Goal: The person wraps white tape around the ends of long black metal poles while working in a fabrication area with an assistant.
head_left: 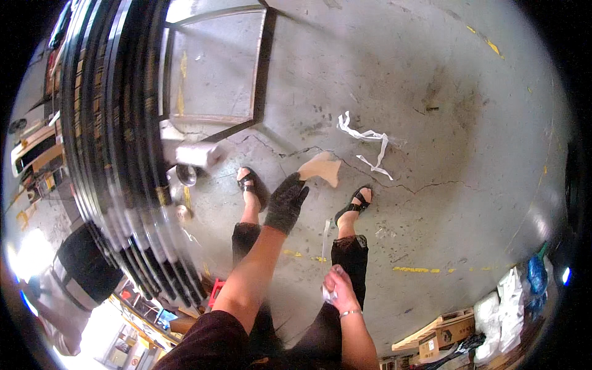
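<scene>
My left hand (288,203) wears a black glove and reaches forward over the floor, its fingers closed on the near edge of a pale beige scrap (320,168). The scrap is thin with uneven edges; I cannot tell whether it is cloth or paper. Lower and closer to my body, my bare right hand (338,285) is closed in a fist, with a small white crumpled scrap (327,296) showing at its side. A curled white strip (365,133) lies on the floor beyond the left hand, and a shorter white strip (375,166) lies beside it.
A tall row of long dark bars (114,111), partly wrapped in clear film, stands at my left. A rectangular metal frame (254,68) is beside it, near a white roll (198,154). Cardboard boxes (453,330) and plastic bags (509,308) sit at lower right. My sandalled feet are apart.
</scene>
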Available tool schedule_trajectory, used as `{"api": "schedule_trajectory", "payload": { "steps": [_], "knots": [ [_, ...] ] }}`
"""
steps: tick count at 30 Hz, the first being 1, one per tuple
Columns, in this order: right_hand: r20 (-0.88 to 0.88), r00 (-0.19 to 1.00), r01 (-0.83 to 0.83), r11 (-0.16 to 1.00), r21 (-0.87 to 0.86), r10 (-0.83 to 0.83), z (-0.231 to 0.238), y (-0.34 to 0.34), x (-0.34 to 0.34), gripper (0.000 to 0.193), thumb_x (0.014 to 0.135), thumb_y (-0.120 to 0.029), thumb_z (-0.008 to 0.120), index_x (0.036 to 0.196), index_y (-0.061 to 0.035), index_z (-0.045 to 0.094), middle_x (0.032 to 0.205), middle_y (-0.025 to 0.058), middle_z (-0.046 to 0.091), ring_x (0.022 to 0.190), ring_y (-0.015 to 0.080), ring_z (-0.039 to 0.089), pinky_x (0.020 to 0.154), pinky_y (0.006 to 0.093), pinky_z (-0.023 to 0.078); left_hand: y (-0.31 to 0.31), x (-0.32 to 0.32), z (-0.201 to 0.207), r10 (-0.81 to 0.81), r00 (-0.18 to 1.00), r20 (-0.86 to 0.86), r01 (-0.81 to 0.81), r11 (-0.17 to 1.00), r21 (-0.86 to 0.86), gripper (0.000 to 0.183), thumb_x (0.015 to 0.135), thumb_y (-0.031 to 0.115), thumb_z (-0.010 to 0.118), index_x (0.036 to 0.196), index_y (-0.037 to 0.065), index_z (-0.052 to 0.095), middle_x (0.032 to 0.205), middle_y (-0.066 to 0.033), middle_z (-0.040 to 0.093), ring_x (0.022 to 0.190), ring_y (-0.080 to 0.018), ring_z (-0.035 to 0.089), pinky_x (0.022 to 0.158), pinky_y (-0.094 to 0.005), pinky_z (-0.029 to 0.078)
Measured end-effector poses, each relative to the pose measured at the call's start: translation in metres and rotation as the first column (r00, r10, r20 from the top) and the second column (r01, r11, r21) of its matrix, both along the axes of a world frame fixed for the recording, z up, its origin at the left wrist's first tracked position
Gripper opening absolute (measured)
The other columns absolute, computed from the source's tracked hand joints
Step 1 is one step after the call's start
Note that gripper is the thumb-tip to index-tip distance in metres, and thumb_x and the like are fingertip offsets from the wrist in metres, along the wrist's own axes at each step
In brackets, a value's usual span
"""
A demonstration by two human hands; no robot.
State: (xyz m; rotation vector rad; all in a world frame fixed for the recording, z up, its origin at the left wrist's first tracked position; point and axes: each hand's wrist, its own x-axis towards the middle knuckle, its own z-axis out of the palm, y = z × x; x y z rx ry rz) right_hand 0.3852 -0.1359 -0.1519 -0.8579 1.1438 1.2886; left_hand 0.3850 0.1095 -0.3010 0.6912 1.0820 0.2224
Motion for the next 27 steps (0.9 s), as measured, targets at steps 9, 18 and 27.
{"api": "schedule_trajectory", "payload": {
  "steps": [9, 18, 27],
  "knots": [
    [0.262, 0.956, -0.128, 0.991, -0.029, 0.131, 0.044, -0.012, 0.048, 0.018, 0.091, -0.007, 0.054, 0.078, -0.0140, 0.044, 0.059, -0.0056, 0.032, 0.049, 0.0052, 0.030, 0.044, 0.0214, 0.025, -0.032, -0.106, 0.088, -0.311, 0.930, -0.196, 0.366, 0.829, 0.423, 0.037, 0.095, 0.012, 0.037, 0.131, 0.002, 0.043, 0.132, -0.0138, 0.048, 0.125, -0.0266, 0.043, 0.106, -0.0435, 0.034],
    [0.513, 0.646, -0.564, 0.806, -0.178, 0.565, 0.108, -0.085, 0.135, 0.028, 0.089, -0.007, 0.056, 0.072, -0.0183, 0.037, 0.063, -0.0059, 0.034, 0.050, 0.0037, 0.034, 0.040, 0.0208, 0.031, -0.095, -0.225, 0.242, 0.438, 0.871, -0.223, -0.400, 0.895, 0.197, 0.023, 0.088, 0.025, 0.053, 0.098, 0.007, 0.063, 0.084, -0.0012, 0.063, 0.072, -0.0136, 0.055, 0.073, -0.0338, 0.043],
    [0.411, 0.036, -0.733, 0.304, -0.608, 0.911, 0.103, -0.115, 0.125, 0.017, 0.084, -0.017, 0.063, 0.076, -0.0132, 0.048, 0.061, -0.0027, 0.045, 0.051, 0.0072, 0.045, 0.046, 0.0249, 0.041, -0.169, -0.439, 0.312, 0.670, 0.743, -0.015, -0.668, 0.742, 0.065, 0.027, 0.084, 0.000, 0.060, 0.110, 0.000, 0.061, 0.102, -0.0084, 0.066, 0.094, -0.0189, 0.063, 0.082, -0.0314, 0.053]
  ]
}}
